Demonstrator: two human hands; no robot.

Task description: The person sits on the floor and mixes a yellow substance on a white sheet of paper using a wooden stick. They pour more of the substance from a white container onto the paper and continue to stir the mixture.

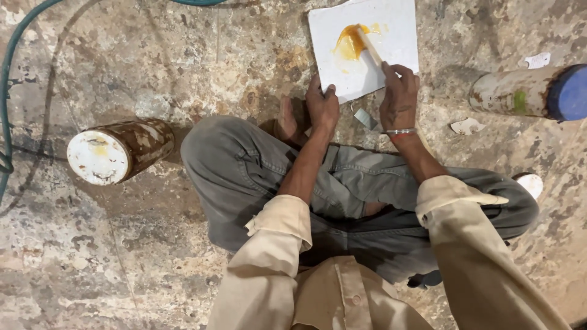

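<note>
The person sits cross-legged on a stained, patchy floor [122,256], both forearms reaching forward out of rolled cream sleeves over grey trousers; the left arm runs straight ahead, and the left hand [322,105] lies palm down with its fingers curled over the near edge of a white tile [391,36], pressing it flat; the right arm, with a metal bangle [401,131] at the wrist, bends inward, and the right hand [398,95] is closed in a loose fist around the lower end of a thin wooden stick [369,46]; the stick slants up and left across the tile, its far tip in a smear of amber paste [350,44] near the tile's middle; a rusty white-ended can [119,151] lies on its side well to the left; a blue-capped can [529,91] lies on its side to the right, just beyond the hands.
</note>
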